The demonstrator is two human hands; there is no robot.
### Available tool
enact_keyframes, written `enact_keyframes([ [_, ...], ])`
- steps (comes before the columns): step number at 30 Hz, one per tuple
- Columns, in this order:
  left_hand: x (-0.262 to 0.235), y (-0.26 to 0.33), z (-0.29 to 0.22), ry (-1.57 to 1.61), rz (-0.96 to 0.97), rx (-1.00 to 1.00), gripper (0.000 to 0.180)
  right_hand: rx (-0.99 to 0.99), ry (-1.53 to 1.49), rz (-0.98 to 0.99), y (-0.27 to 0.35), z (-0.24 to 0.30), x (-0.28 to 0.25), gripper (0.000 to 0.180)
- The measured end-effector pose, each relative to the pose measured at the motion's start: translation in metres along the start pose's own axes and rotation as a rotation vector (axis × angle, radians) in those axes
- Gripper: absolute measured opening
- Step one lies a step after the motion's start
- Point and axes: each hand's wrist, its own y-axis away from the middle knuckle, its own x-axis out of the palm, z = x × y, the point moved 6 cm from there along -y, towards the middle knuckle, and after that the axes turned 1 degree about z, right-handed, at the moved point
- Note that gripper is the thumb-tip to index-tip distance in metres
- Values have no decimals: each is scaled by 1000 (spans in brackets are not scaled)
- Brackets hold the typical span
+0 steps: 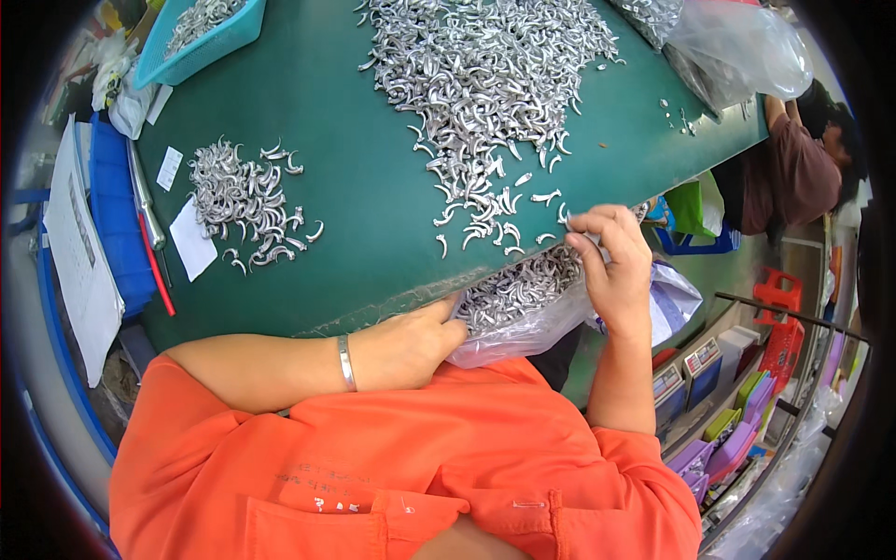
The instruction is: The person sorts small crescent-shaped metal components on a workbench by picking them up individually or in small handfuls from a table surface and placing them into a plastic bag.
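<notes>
A clear plastic bag (523, 331) hangs at the near edge of the green table (373, 187), partly filled with small curved silver metal parts (518, 285). My left hand (411, 345), with a silver bangle on the wrist, grips the bag's near rim. My right hand (611, 261) pinches the bag's far rim at the table edge, close to a few loose parts. A large heap of the same silver parts (485, 75) covers the middle of the table above the bag. A smaller heap (247, 201) lies to the left.
A teal basket (201, 37) with parts stands at the back left. A blue bin (112, 215), papers and a red-handled tool lie along the left edge. A big clear bag (737, 47) sits at the back right. Another person (793, 168) is at the right. Shelving with coloured boxes (728, 420) stands lower right.
</notes>
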Motion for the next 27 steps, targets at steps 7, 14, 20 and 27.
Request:
enact_keyframes([
  [7,0,-2,-3,-54,-47,65,18,-89,-132,76,-1,9,-2,31],
  [14,-1,-3,1,-12,-33,15,18,-273,-382,405,0,6,9,38],
  [20,-4,-4,-1,52,24,-34,20,-325,-202,187,-10,46,24,37],
  [27,-3,-2,-3,66,-43,36,25,-251,-381,465,-1,36,23,34],
])
